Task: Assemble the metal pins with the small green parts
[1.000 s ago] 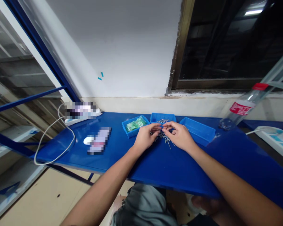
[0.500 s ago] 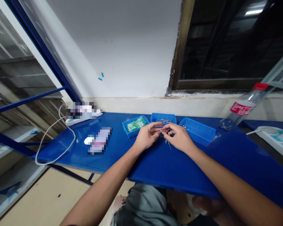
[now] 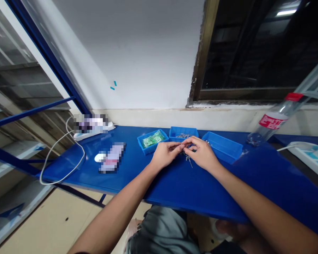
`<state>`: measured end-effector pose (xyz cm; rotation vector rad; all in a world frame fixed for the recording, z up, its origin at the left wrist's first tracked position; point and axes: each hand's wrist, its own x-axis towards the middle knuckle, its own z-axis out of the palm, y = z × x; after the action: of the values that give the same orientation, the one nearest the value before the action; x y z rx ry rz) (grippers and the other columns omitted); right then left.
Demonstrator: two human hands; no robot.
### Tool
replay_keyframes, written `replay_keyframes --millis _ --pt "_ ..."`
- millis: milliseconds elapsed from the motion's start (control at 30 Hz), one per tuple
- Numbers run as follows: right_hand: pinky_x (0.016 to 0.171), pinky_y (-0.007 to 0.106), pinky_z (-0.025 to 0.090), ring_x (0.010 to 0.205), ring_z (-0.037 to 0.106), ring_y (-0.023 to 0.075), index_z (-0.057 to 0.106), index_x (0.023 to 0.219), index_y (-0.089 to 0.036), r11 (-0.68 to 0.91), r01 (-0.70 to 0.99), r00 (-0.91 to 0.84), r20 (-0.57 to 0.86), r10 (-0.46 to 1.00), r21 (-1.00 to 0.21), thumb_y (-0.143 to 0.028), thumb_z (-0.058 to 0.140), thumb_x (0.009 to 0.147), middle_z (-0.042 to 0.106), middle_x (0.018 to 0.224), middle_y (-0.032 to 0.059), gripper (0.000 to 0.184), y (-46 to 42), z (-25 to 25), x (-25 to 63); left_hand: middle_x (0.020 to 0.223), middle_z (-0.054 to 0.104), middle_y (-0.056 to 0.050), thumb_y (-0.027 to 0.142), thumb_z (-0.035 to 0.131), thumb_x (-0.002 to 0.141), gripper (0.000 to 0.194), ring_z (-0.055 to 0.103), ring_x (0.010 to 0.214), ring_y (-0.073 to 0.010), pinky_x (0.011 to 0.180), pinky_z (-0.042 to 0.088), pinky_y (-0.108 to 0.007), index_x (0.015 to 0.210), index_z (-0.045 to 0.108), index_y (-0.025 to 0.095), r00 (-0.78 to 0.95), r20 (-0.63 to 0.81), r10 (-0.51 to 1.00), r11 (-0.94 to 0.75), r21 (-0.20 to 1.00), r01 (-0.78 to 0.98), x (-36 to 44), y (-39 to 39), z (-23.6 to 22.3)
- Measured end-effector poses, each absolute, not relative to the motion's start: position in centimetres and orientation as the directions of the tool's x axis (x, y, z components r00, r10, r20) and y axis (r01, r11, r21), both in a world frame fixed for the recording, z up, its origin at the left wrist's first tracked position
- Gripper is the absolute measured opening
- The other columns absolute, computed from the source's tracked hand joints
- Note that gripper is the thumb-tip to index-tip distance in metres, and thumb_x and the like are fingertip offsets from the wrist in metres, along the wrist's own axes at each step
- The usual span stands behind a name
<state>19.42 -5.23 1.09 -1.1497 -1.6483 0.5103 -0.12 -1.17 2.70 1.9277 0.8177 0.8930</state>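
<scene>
My left hand (image 3: 164, 154) and my right hand (image 3: 201, 151) meet fingertip to fingertip above the blue table (image 3: 185, 190). Both are closed in a pinch, and whatever lies between the fingers is hidden. Under them, thin metal pieces (image 3: 189, 161) like rivets or long pins lie on the tabletop, partly covered by my fingers. Just beyond the hands stands a blue bin (image 3: 183, 130) with similar metal pieces (image 3: 183, 135) in it. A second blue bin (image 3: 147, 152) to the left holds green-and-clear packets (image 3: 152, 139). The third blue bin (image 3: 225, 147), at right, has a few small pieces near its left end.
A clear plastic bottle (image 3: 271, 121) with a red cap stands at the back right. Power strips sit at the left (image 3: 94, 133) and right (image 3: 311, 158), with a white cable (image 3: 46, 164) looping over the left edge. A blurred flat object (image 3: 112, 157) lies left of the bins.
The fingertips of both hands have drawn together. A small greyish piece that showed between them is now covered. The bins and table items have stayed put.
</scene>
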Motion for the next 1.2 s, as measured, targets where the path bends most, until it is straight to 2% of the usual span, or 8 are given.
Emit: replay_keyframes --millis 200,400,600,733,833,933,1067,1200 --pt "0.079 0.035 0.064 0.087 0.075 0.0212 0.075 0.099 -0.022 0.402 0.392 0.012 0.441 0.897 -0.828 -0.033 0.067 0.093 0.076 0.105 0.0072 0.015 -5.2 1.0 19.3 0.104 0.083 -0.008 0.031 0.073 0.094 0.027 0.081 0.095 -0.0252 0.085 0.065 -0.033 0.115 0.081 0.017 0.509 0.282 0.813 -0.438 0.873 0.216 -0.2 -0.6 2.0" --pt "0.077 0.037 0.064 0.085 0.076 0.0225 0.074 0.097 -0.021 0.338 0.328 0.049 0.373 0.927 -0.882 -0.04 0.075 0.088 0.078 0.093 0.0072 0.021 -5.0 0.5 19.4 0.098 0.083 -0.008 0.02 0.073 0.091 0.014 0.079 0.083 -0.0197 0.08 0.063 -0.029 0.101 0.082 0.017 0.514 0.428 0.744 -0.625 0.717 0.309 -0.2 -0.9 2.5" --pt "0.078 0.035 0.064 0.082 0.073 0.0199 0.07 0.098 -0.02 0.33 0.241 0.053 0.352 0.935 -0.913 -0.039 0.079 0.082 0.075 0.09 0.0071 0.026 -4.6 0.0 19.3 0.102 0.082 -0.008 0.015 0.07 0.091 0.026 0.078 0.091 -0.0188 0.085 0.063 -0.029 0.116 0.076 0.016 0.491 0.438 0.753 -0.598 0.767 0.233 -0.1 -0.5 2.2" --pt "0.074 0.033 0.062 0.082 0.07 0.0187 0.072 0.104 -0.021 0.367 0.336 0.007 0.392 0.92 -0.867 -0.032 0.071 0.087 0.073 0.094 0.0067 0.021 -4.7 0.3 19.3 0.105 0.081 -0.009 0.021 0.067 0.095 0.032 0.077 0.093 -0.0188 0.084 0.061 -0.028 0.127 0.069 0.015 0.486 0.425 0.764 -0.566 0.803 0.187 0.0 -0.7 2.4" --pt "0.075 0.033 0.061 0.082 0.07 0.0194 0.074 0.099 -0.022 0.394 0.427 -0.003 0.435 0.9 -0.814 -0.03 0.068 0.089 0.073 0.097 0.0069 0.015 -5.0 0.8 19.4 0.103 0.081 -0.008 0.035 0.063 0.101 0.028 0.076 0.087 -0.0195 0.077 0.058 -0.027 0.116 0.076 0.015 0.512 0.394 0.764 -0.574 0.776 0.26 -0.2 -1.0 2.8" --pt "0.074 0.034 0.06 0.083 0.071 0.0203 0.075 0.096 -0.023 0.404 0.444 -0.012 0.446 0.895 -0.8 -0.029 0.069 0.088 0.074 0.095 0.0056 0.012 -5.2 1.0 19.6 0.094 0.082 -0.005 0.045 0.059 0.103 0.036 0.073 0.078 -0.0187 0.07 0.054 -0.026 0.108 0.081 0.017 0.568 0.353 0.743 -0.602 0.725 0.336 -0.4 -1.2 3.1" --pt "0.076 0.036 0.063 0.085 0.074 0.0214 0.075 0.098 -0.024 0.412 0.46 -0.042 0.444 0.895 -0.787 -0.03 0.069 0.089 0.077 0.1 0.0058 0.012 -5.1 0.8 19.6 0.105 0.083 -0.005 0.038 0.063 0.101 0.03 0.077 0.088 -0.0206 0.079 0.057 -0.028 0.117 0.081 0.019 0.566 0.349 0.747 -0.593 0.735 0.328 -0.5 -0.8 2.8" --pt "0.08 0.039 0.065 0.086 0.077 0.023 0.074 0.099 -0.024 0.371 0.382 -0.004 0.4 0.917 -0.846 -0.037 0.07 0.091 0.079 0.1 0.007 0.016 -4.9 0.4 19.5 0.105 0.083 -0.005 0.029 0.071 0.095 0.02 0.078 0.086 -0.0212 0.081 0.06 -0.03 0.109 0.083 0.02 0.515 0.381 0.768 -0.594 0.725 0.349 -0.5 -0.4 2.3"
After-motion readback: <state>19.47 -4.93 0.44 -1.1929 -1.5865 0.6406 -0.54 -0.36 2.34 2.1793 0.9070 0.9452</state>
